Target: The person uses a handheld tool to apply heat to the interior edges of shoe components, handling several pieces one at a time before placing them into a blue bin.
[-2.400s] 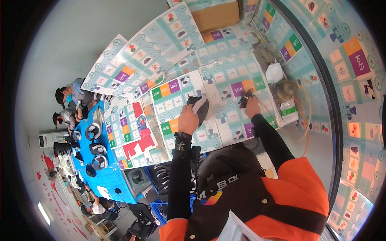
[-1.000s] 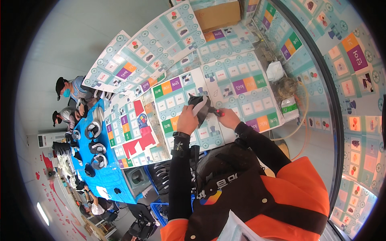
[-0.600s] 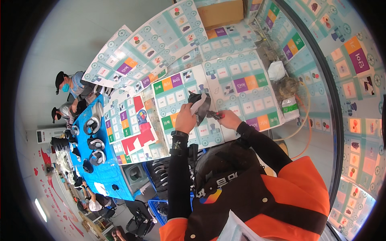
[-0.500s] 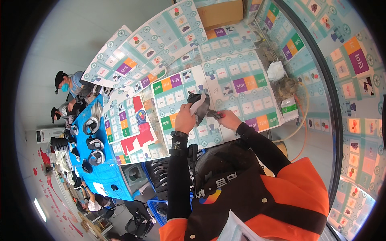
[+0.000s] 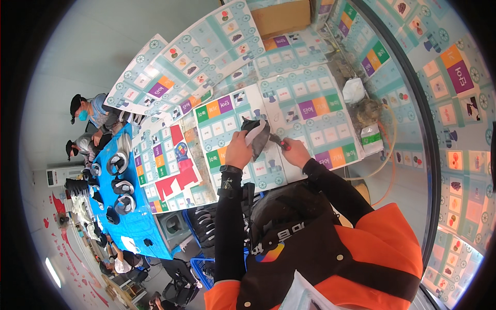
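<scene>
My left hand point(image 5: 239, 151) is closed on the lower left edge of a black piece with a light grey band point(image 5: 262, 140); it looks like a shoe upper. The piece is held up over the printed board on the table point(image 5: 289, 124). Close to its right side, my right hand point(image 5: 297, 154) grips a small dark tool with red on its handle point(image 5: 283, 144); it may be snips. The tool's tip points toward the piece, and I cannot tell whether they touch.
Printed panels point(image 5: 206, 51) stand at the far left, with a cardboard box point(image 5: 281, 18) behind. To the left, a blue-covered table point(image 5: 129, 227) bears rounded grey and black pieces. A blue crate point(image 5: 199, 266) sits below. A frame post point(image 5: 421, 98) rises at the right. People work at far left.
The tool in my right hand has turned slightly, and its tip has drawn a little away from the lower part of the piece. My left hand keeps its hold, nearly still.
</scene>
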Demonstrator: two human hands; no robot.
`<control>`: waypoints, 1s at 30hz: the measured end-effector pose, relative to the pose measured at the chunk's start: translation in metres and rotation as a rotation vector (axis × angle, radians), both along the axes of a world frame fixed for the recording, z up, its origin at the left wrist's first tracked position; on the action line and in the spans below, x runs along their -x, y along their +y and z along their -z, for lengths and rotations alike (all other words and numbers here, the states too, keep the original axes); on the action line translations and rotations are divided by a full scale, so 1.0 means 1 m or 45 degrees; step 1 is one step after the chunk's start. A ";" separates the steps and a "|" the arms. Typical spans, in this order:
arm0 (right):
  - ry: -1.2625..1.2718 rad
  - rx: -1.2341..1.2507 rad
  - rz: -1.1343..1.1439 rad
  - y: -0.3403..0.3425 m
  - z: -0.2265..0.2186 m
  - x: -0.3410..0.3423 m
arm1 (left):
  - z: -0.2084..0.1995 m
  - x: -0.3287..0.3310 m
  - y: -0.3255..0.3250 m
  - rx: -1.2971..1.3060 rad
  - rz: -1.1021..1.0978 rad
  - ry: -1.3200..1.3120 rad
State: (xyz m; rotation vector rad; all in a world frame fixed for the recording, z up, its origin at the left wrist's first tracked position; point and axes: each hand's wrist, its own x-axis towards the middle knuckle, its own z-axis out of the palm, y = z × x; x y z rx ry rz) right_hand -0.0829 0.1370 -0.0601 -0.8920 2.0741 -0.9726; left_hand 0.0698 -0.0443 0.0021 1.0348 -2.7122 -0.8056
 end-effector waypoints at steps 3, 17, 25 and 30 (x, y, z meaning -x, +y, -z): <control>0.031 0.034 -0.123 -0.002 -0.003 0.001 | -0.001 0.005 -0.002 -0.027 -0.013 -0.057; 0.140 -0.008 -0.081 0.009 0.008 0.005 | 0.000 0.020 -0.003 -0.005 0.056 -0.052; 0.149 0.002 -0.046 0.007 0.011 0.007 | 0.001 0.025 -0.005 -0.008 0.026 -0.060; 0.035 -0.006 -0.400 0.006 0.030 0.002 | 0.018 0.016 -0.006 -0.035 -0.071 -0.102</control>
